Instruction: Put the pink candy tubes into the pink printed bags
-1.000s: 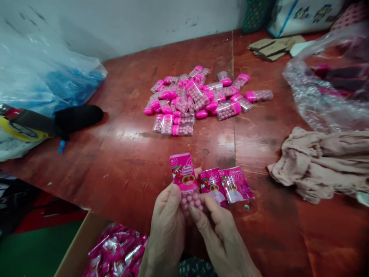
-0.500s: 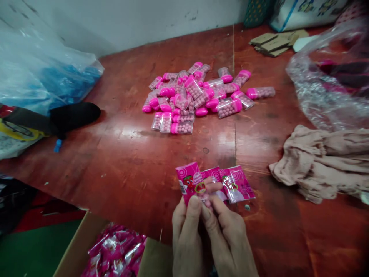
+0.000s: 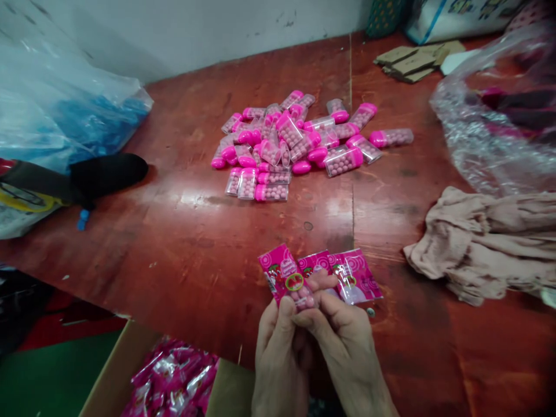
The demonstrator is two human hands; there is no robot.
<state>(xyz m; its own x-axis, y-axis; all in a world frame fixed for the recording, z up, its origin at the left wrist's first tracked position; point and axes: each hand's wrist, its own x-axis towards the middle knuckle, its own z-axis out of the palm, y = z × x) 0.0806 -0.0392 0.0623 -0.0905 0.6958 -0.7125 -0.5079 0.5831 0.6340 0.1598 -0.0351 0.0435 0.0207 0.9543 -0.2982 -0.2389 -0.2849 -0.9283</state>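
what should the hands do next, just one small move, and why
Perhaps the right hand should nudge the small, round pink balls gently upward: they show at the lower end of the pink printed plastic sachet, close to that hand, while the left hand grips the sachet's lower left side.

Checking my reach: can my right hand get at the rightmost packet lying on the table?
Probably yes: the rightmost packet lies mostly uncovered just beyond your right hand, which would likely need to leave the held packet.

Likely packing workshop: piled tubes (image 3: 290,130), packet-filled carton (image 3: 232,389).
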